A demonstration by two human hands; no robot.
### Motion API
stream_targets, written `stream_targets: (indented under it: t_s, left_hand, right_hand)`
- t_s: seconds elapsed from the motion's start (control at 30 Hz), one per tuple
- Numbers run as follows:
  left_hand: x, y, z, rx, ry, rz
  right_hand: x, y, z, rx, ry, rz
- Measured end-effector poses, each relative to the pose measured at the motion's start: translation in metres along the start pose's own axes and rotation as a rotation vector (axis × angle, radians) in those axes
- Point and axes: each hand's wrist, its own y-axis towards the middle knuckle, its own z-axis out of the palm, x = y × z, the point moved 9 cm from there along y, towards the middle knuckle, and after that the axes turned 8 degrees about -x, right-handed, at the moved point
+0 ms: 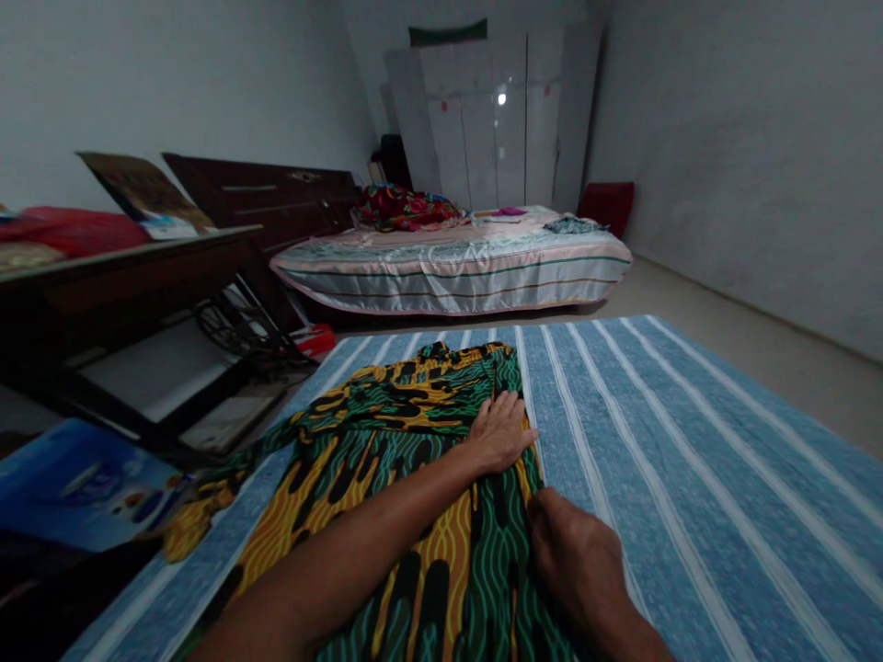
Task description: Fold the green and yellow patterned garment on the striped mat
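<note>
A green, yellow and black patterned garment (407,460), perhaps a dress, lies spread on a blue and white striped sheet (662,441). One long strip of it, like a sleeve or tie, trails over the left edge of the sheet. My left hand (500,432) rests flat on the garment near its upper right side, fingers stretched out. Lower down, at the right edge of the cloth, my right hand (576,552) is closed with its fingertips pinching the garment's edge. My left forearm crosses over the middle of the garment and hides part of it.
Beyond the sheet stands a bed (448,271) with a red floral blanket (407,207). A dark wooden table (131,267) is at the left, above a blue box (83,487). Wardrobes (475,119) line the back, and a wall (751,156) runs along the right.
</note>
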Motion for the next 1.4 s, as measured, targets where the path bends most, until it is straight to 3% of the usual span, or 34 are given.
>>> stream_targets:
  t_s: [0.2,0.4,0.9,1.03,1.17,1.3,1.4]
  left_hand:
    - [-0.003,-0.007,0.0,0.052,-0.026,-0.002]
    - [-0.004,-0.03,-0.008,0.035,0.01,-0.095]
    - [-0.004,-0.039,-0.024,-0.323,-0.079,-0.016]
    - [-0.003,-0.04,-0.027,-0.294,-0.125,-0.033]
    - [-0.002,-0.044,-0.029,-0.275,-0.183,-0.035]
    - [0.0,-0.047,-0.024,-0.256,-0.264,-0.041]
    - [0.001,-0.048,-0.02,-0.277,-0.283,-0.068]
  right_hand:
    - [-0.003,-0.001,0.005,0.046,-0.019,0.016]
    - [-0.005,0.001,0.007,0.094,-0.021,0.057]
    - [-0.011,0.0,0.009,0.114,-0.018,0.091]
    - [-0.014,0.023,-0.008,0.038,0.055,0.199]
    - [0.004,0.071,-0.015,-0.111,0.3,0.134]
    - [0.006,0.104,0.013,-0.185,0.657,0.117]
    - [-0.009,0.108,0.039,-0.201,0.67,0.166]
